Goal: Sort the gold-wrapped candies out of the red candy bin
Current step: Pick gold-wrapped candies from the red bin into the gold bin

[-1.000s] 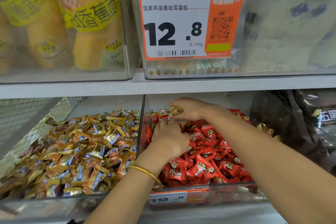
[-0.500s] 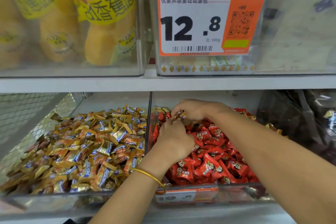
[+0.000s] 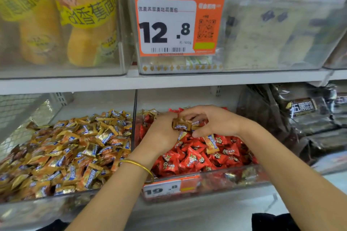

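The left hand [image 3: 161,133] and right hand [image 3: 214,122] are now gripping a bigger, crinkly foil bunch of gold-wrapped candies [image 3: 181,125] over the clear-walled red candy bin [image 3: 216,180].

Shop shelving, two tiers. On the lower shelf board [image 3: 206,210], directly under the fingers [image 3: 197,110]: clear bin of red candies [image 3: 225,180], w/ orange "19.8" price tag [image 3: 161,189] on its front wall. Just left of the fingers, side by side w/ it: clear bin of gold-wrapped candies [image 3: 47,204]. Right of the fingers: dark snack bags [image 3: 300,114], lying flat. Upper shelf board [image 3: 169,82], above the fingers, carries clear bins: yellow packs [image 3: 90,30] up-left, white packs [image 3: 272,39] up-right, orange "12.8" tag [image 3: 178,24] straight above.
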The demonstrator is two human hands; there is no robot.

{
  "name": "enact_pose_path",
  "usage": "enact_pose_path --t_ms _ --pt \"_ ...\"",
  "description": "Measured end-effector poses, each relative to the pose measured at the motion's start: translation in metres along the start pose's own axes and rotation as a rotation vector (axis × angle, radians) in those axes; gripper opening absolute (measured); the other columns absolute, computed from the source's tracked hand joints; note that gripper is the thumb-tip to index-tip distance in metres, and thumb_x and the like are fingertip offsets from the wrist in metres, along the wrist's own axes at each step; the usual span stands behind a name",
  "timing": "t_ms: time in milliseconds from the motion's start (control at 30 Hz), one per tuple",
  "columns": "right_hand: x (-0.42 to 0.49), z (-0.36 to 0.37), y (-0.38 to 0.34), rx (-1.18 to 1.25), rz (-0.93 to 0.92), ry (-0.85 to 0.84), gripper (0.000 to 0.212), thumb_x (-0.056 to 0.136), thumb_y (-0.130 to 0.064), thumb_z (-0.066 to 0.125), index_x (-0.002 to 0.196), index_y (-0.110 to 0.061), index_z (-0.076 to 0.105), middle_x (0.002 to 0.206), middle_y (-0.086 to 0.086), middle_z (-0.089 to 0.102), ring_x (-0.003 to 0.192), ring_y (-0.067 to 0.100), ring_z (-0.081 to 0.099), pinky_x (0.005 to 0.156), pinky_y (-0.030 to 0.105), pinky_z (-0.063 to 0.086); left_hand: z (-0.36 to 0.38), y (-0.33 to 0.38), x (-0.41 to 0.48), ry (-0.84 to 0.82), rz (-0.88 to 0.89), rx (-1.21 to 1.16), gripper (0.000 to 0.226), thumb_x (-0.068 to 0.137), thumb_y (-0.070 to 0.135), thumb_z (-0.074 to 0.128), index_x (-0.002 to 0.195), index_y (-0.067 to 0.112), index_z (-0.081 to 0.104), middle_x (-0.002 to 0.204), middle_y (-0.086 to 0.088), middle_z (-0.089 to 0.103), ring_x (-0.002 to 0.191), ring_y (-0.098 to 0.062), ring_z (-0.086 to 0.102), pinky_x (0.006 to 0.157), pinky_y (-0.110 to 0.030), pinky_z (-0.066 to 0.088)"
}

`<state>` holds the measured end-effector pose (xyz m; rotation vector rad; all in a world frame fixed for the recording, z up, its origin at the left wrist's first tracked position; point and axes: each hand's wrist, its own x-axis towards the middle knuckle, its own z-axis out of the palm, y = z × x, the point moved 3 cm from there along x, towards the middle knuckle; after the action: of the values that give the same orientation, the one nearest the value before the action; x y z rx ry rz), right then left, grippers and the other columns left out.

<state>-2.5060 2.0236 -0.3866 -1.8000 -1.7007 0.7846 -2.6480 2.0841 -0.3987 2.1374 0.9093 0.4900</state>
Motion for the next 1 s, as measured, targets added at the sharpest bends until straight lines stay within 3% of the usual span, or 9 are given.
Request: enact_pose_path --t_ms 100,167,233,333,433,533,700,867,1000 --pt "-0.012 -0.002 0.004 0.057 0.024 0.085 0.069 0.073 -0.006 0.078 0.129 -0.03 0.046 0.128 -0.003 0.053 0.116 0.007 0.052 0.096 0.023 0.047 0.005 -0.004 0.004 -0.019 0.017 0.014 0.046 0.087 0.003 0.056 0.132 0.012 0.048 0.125 -0.01 0.056 0.107 -0.02 0.055 0.091 -0.031 0.047" --pt "-0.017 -0.007 0.007 0.018 0.029 0.135 0.063 0.071 -0.013 0.08 0.122 -0.03 0.048 0.125 -0.006 0.053 0.116 0.006 0.051 0.096 0.019 0.044 0.004 -0.005 0.008 -0.053 0.025 0.011 0.053 0.086 0.008 0.061 0.136 0.014 0.044 0.131 -0.007 0.052 0.109 -0.019 0.054 0.094 -0.03 0.046" --pt "-0.022 -0.012 0.009 -0.075 0.033 0.158 0.052 0.069 -0.023 0.082 0.113 -0.029 0.054 0.12 -0.01 0.056 0.115 0.005 0.052 0.09 0.011 0.041 0.002 -0.006 0.01 -0.115 0.019 -0.001 0.066 0.083 0.016 0.067 0.141 0.019 0.038 0.14 -0.006 0.044 0.12 -0.021 0.049 0.102 -0.034 0.042" --pt "-0.026 -0.013 0.01 -0.306 0.021 0.121 0.045 0.066 -0.037 0.082 0.106 -0.03 0.062 0.118 -0.01 0.053 0.115 0.006 0.048 0.098 0.019 0.036 0.003 -0.008 0.011 -0.203 0.023 0.118 0.076 0.08 0.024 0.071 0.143 0.031 0.031 0.147 -0.008 0.03 0.132 -0.025 0.035 0.108 -0.039 0.035" --pt "-0.025 -0.01 0.01 -0.42 0.018 0.063 0.046 0.066 -0.04 0.081 0.107 -0.027 0.066 0.12 -0.01 0.052 0.119 0.007 0.044 0.106 0.026 0.032 0.004 -0.006 0.012 -0.207 0.06 0.235 0.061 0.082 0.026 0.069 0.136 0.031 0.043 0.139 -0.008 0.03 0.126 -0.024 0.039 0.107 -0.032 0.035" --pt "-0.025 -0.012 0.011 -0.414 0.023 0.077 0.034 0.068 -0.037 0.08 0.099 -0.03 0.066 0.113 -0.009 0.052 0.114 0.01 0.047 0.102 0.028 0.035 0.004 -0.002 0.012 -0.183 0.128 0.292 0.046 0.083 0.023 0.069 0.127 0.025 0.053 0.131 -0.005 0.035 0.114 -0.019 0.045 0.099 -0.023 0.036" --pt "-0.035 -0.015 0.013 -0.297 0.054 0.025 0.047 0.065 -0.044 0.08 0.107 -0.035 0.063 0.125 -0.013 0.044 0.121 0.003 0.038 0.103 0.019 0.028 0.0 0.0 0.013 -0.068 0.172 0.287 0.029 0.086 0.019 0.065 0.114 0.013 0.059 0.119 -0.005 0.058 0.104 -0.019 0.055 0.083 -0.024 0.041" --pt "-0.039 -0.017 0.016 -0.403 0.061 -0.015 0.039 0.063 -0.034 0.084 0.093 -0.034 0.059 0.122 -0.013 0.039 0.124 0.007 0.032 0.108 0.028 0.027 -0.002 0.0 0.016 0.016 0.139 0.275 0.032 0.092 0.019 0.057 0.122 0.009 0.055 0.116 -0.013 0.054 0.095 -0.029 0.061 0.078 -0.026 0.042" --pt "-0.038 -0.013 0.019 -0.482 0.069 0.054 0.031 0.064 -0.045 0.081 0.084 -0.036 0.059 0.124 -0.012 0.042 0.126 0.011 0.033 0.105 0.031 0.03 -0.004 0.002 0.016 0.098 0.058 0.066 0.017 0.095 0.015 0.05 0.108 0.006 0.054 0.096 -0.014 0.059 0.079 -0.03 0.066 0.077 -0.04 0.053"
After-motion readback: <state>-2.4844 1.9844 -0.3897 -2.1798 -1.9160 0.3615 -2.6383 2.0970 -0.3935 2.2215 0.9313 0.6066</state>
